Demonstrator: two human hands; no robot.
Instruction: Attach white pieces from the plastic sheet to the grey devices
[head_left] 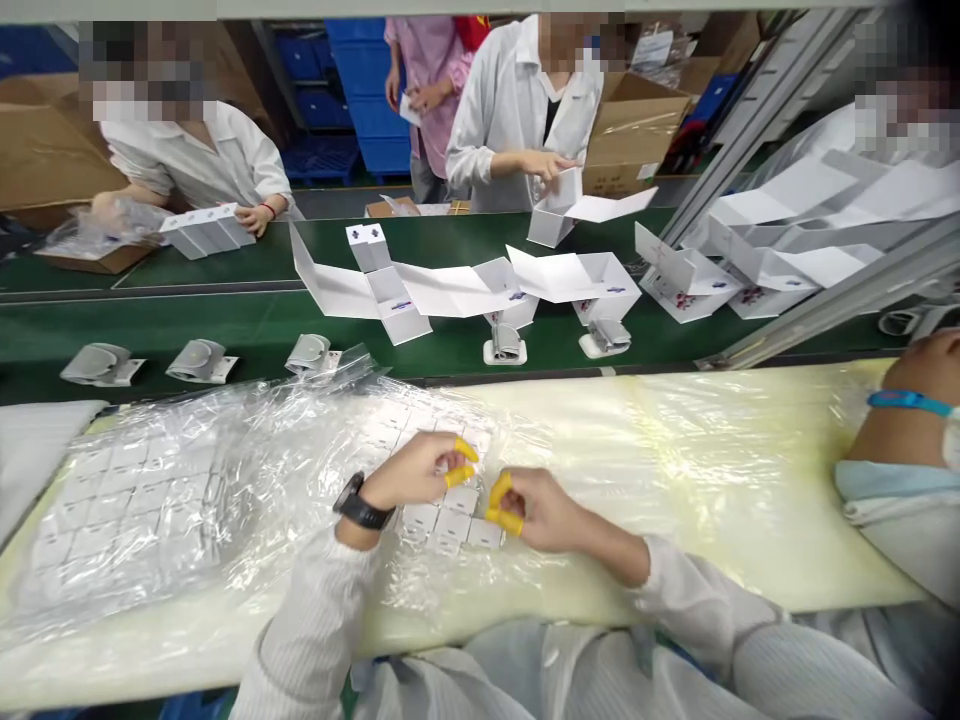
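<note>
A clear plastic bag [259, 440] lies spread on the left of the desk [712, 500], with rows of white pieces [124, 500] showing through it. At the bag's right side, more small white pieces [435, 520] sit in a close block, just under and between the two hands. The left hand [420, 470] is over the block's upper part and the right hand [551, 510] is at its right edge. On both, the yellow-tipped fingers are curled with thumb and forefinger slightly parted; whether either pinches a piece, I cannot tell.

Beyond, open white boxes [607, 290] stand with lids folded out; their insides are too indistinct to read. A closed white box [367, 247] stands behind the leftmost. Grey rolled items [196, 360] lie in front of and left of the boxes, two of them on white pads.

The desk's far edge runs along a green surface [450, 362]. Right of the right hand, a wide stretch of yellowish sheeting leaves room as far as a neighbour's arm [900, 435] with a blue wristband. The sheeting is creased and glossy.

Across the green surface, co-workers in white handle boxes, with blue bins [364, 90] and cartons [634, 130] behind them.
</note>
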